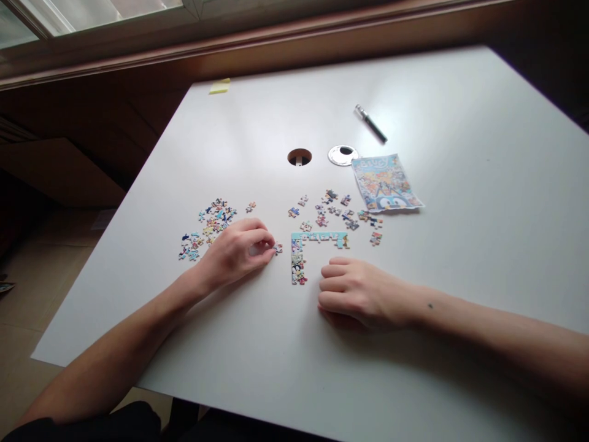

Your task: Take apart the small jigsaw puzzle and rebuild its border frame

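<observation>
White worktop [248, 362]: only an L-shaped puzzle corner [297, 258] is joined; loose pieces [321, 220] remain at its one and nine o'clock. Left hand [237, 248], nine, pinches a piece [278, 248]; right hand [356, 290], four, curls, grip hidden.

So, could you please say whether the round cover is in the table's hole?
Out: the round cover lies on the table, right of the open hole.

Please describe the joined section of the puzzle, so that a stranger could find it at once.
On the white table, look between the left hand and the right hand. One strip of the joined section lies there; another runs rightward from its far end. It forms an interlocked corner shape, unlike the scattered loose pieces beyond.
</observation>
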Demonstrator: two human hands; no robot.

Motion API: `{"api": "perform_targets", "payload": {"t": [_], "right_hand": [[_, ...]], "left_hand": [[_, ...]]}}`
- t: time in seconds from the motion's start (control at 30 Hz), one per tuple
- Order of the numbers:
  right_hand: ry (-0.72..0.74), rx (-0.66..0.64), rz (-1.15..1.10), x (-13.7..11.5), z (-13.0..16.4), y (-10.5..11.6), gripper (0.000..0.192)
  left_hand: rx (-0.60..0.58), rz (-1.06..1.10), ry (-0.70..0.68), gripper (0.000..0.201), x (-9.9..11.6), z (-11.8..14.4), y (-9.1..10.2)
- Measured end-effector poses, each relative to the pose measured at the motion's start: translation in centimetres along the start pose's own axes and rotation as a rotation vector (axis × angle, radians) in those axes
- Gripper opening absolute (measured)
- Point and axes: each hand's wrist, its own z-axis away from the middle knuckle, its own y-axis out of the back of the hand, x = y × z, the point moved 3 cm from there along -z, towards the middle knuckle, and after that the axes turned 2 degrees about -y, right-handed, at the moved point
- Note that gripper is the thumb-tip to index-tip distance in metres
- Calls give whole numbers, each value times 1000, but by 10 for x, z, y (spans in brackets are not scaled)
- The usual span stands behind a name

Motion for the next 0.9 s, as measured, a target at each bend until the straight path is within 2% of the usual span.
{"api": "perform_targets", "payload": {"t": [0.2,0.37,0.57,0.9], "right_hand": [[15,24,9,0,0,-1,25],[43,60,22,-1,1,1,25],[-1,86,26,0,0,2,23],[-37,156,73,1,1,5,13]], "left_hand": [[-109,97,-81,6,29,7,-4],[-121,43,-193,8,47,13,-17],[-100,4,-214,7,48,13,-21],[-107,132,-149,14,43,10,-8]]}}
